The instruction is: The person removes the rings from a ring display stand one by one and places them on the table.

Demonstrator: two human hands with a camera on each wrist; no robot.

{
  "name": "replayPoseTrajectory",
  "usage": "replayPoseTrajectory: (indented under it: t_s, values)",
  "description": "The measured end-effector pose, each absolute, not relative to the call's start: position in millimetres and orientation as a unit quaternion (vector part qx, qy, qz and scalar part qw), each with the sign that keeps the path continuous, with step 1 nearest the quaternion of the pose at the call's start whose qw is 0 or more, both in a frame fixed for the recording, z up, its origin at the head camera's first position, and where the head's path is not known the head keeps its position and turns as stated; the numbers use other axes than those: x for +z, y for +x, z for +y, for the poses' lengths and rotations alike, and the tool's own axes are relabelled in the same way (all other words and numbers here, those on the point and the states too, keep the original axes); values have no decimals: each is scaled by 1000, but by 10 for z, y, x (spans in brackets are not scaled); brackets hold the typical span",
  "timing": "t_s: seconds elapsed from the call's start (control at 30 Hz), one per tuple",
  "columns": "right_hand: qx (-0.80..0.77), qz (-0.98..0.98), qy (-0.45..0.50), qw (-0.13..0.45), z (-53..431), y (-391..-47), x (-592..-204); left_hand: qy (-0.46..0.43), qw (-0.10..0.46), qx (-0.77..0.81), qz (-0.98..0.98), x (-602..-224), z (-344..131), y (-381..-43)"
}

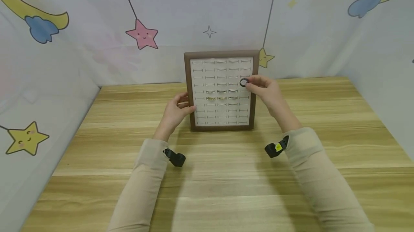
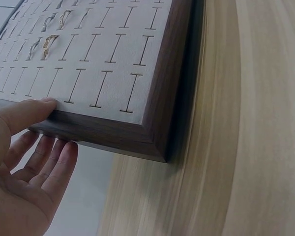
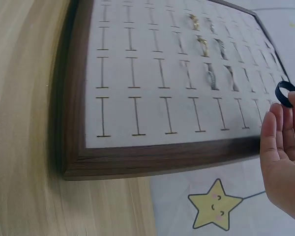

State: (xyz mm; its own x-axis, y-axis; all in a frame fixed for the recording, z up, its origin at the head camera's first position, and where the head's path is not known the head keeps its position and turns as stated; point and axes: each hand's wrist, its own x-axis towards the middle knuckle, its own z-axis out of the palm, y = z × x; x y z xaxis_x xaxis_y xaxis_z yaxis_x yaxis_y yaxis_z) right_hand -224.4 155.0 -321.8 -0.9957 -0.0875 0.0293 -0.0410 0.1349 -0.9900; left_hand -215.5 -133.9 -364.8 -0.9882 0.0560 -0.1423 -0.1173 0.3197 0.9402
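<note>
A ring display board [image 1: 200,118] with a brown wooden frame and a white slotted face stands upright on the table. Gold and silver rings [image 1: 221,98] sit in several middle slots. My left hand [image 1: 174,114] grips the board's left edge, thumb on the front and fingers behind. Between thumb and fingertips, my right hand [image 1: 266,91] pinches a dark ring [image 1: 244,82] in front of the right-hand column of slots. In the right wrist view the dark ring [image 3: 285,93] appears as a dark blue-black band held near the frame's edge.
The wood-grain table [image 1: 223,174] extends around the board. Behind it hangs a pale curtain [image 1: 174,12] printed with stars and moons, close to the table's back edge. Each wrist wears a small black camera [image 1: 174,158].
</note>
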Motion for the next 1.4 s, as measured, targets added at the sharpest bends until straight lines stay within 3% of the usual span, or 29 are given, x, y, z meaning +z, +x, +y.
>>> replayPoseTrajectory:
  t_s: [0.27, 0.53, 0.8, 1.1, 1.4]
  values:
    - [-797, 603, -20, -6, 1758, -2274, -3226, -18, 73, 584, 809, -3659, -1349, -2163]
    - [-806, 589, 41, -30, 1985, -2273, -3337, -16, 72, 585, 808, -3657, -1345, -2166]
    - [-742, 659, 123, 5, 2188, -2255, -3542, -17, 71, 581, 811, -3649, -1342, -2163]
    - [-625, 768, 125, 52, 2311, -2259, -3798, -16, 71, 583, 809, -3657, -1335, -2169]
    - [-635, 757, 128, 84, 2347, -2269, -3929, -19, 72, 579, 812, -3671, -1339, -2183]
